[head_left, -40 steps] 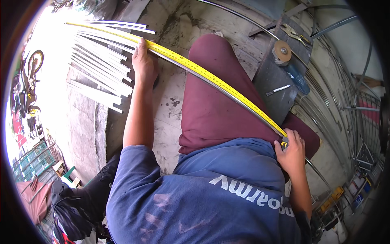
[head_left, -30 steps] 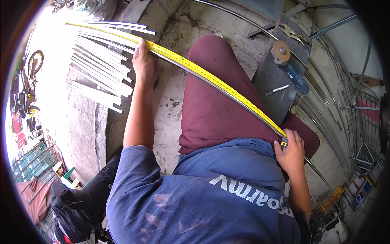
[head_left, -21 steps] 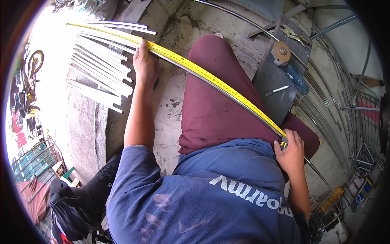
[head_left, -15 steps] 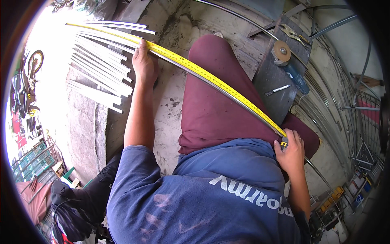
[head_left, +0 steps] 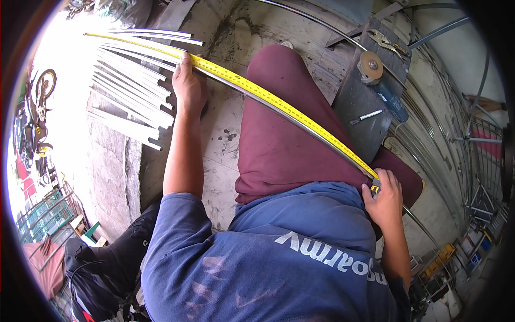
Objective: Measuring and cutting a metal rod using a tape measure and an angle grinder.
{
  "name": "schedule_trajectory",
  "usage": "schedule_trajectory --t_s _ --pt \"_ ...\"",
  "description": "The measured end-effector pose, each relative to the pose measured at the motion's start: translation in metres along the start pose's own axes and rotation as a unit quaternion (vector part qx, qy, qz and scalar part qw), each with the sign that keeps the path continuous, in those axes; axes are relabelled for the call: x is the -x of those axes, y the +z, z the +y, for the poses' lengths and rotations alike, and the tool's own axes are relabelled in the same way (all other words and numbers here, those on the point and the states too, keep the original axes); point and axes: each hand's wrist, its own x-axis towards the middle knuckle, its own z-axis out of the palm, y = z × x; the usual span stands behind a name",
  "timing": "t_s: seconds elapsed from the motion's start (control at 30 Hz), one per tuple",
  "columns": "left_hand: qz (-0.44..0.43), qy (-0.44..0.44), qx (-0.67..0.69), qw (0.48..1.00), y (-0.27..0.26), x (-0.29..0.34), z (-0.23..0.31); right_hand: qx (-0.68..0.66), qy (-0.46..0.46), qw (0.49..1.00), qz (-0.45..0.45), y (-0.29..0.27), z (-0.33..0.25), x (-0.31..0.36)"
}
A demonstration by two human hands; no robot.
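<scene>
A long yellow measuring tape [head_left: 291, 111] is stretched along a thin shiny metal tube [head_left: 419, 224] that slants across my lap from far left to near right. My left hand [head_left: 189, 88] is closed round the tube and the tape blade, its thumb on top near the loose tubes. By my right hip, my right hand [head_left: 383, 197] grips the tape measure's case [head_left: 375, 186] against the tube; the palm side is hidden. Past that hand the tube goes on toward the lower right. The tape's far end fades into bright glare.
Several cut metal tubes [head_left: 129, 94] lie fanned at the left. On a dark board [head_left: 370, 80] at the right rest an angle grinder [head_left: 390, 102], a marker pen [head_left: 366, 117] and locking pliers [head_left: 387, 42]. Long tubes [head_left: 429, 155] line the right side. A motorcycle [head_left: 40, 107] stands far left.
Almost nothing differs. The tape, the tube and my left hand have shifted very slightly to the left; both hands keep their hold.
</scene>
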Motion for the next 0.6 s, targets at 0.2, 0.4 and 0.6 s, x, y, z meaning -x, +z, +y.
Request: schedule_trajectory --t_s 0.2,0.4,0.6 --pt "-0.011 -0.01 -0.009 1.0 -0.004 -0.001 -0.001 -0.008 0.0 1.0 0.004 -0.001 0.002 0.002" --pt "-0.002 0.005 -0.024 1.0 -0.005 -0.005 -0.001 -0.053 0.058 0.996 -0.044 -0.017 0.024 0.008" --pt "0.013 0.007 -0.023 1.0 -0.014 -0.008 -0.003 -0.019 0.158 0.982 -0.106 -0.035 0.078 0.033"
